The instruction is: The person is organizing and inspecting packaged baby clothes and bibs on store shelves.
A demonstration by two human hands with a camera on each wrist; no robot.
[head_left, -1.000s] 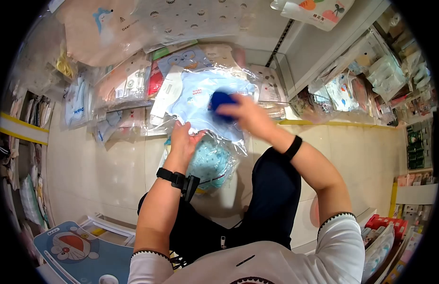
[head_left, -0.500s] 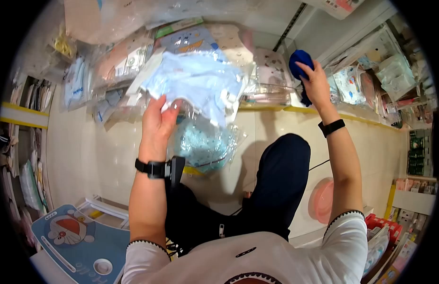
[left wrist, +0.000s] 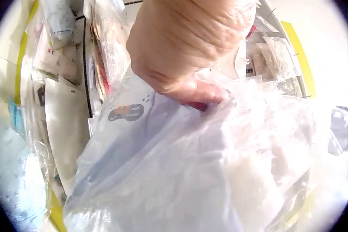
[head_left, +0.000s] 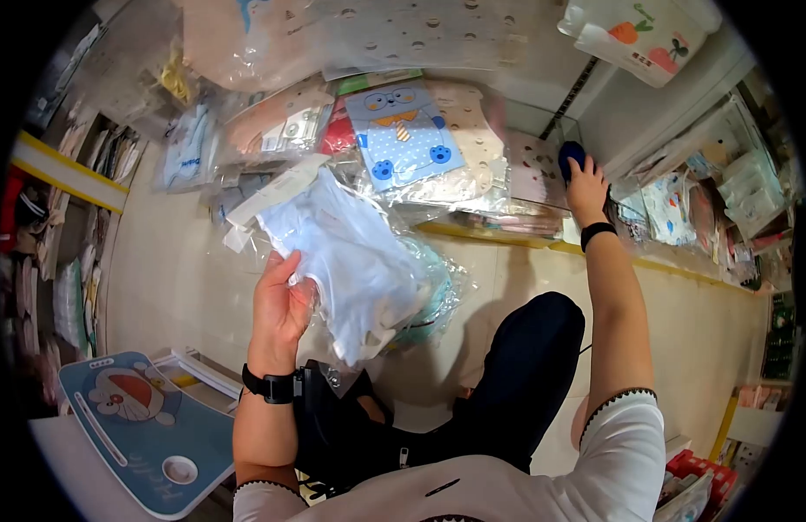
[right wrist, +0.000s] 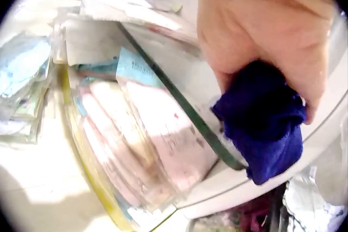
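My left hand (head_left: 279, 304) pinches the edge of a light blue baby garment (head_left: 351, 257) in a clear plastic bag, with the thumb on top. The bagged garment hangs tilted over the floor in front of my knees. In the left wrist view, the clear bag (left wrist: 163, 177) spreads out below the curled fingers. My right hand (head_left: 587, 193) is stretched out to the right end of the shelf. It grips a bunched dark blue cloth (right wrist: 263, 126) beside a glass divider (right wrist: 174, 93), thumb and fingers on either side of the cloth.
A bagged item with a blue bear print (head_left: 403, 130) lies on the stacked packages ahead. Behind the held garment, a turquoise bagged item (head_left: 433, 291) is partly hidden. A blue cartoon table top (head_left: 142, 426) stands at lower left. More packaged goods (head_left: 659, 209) fill the right shelf.
The right hand has swept the blue cloth from over the bagged garment to the shelf's right end. My left hand has drawn the garment back and down, uncovering the bear-print package.
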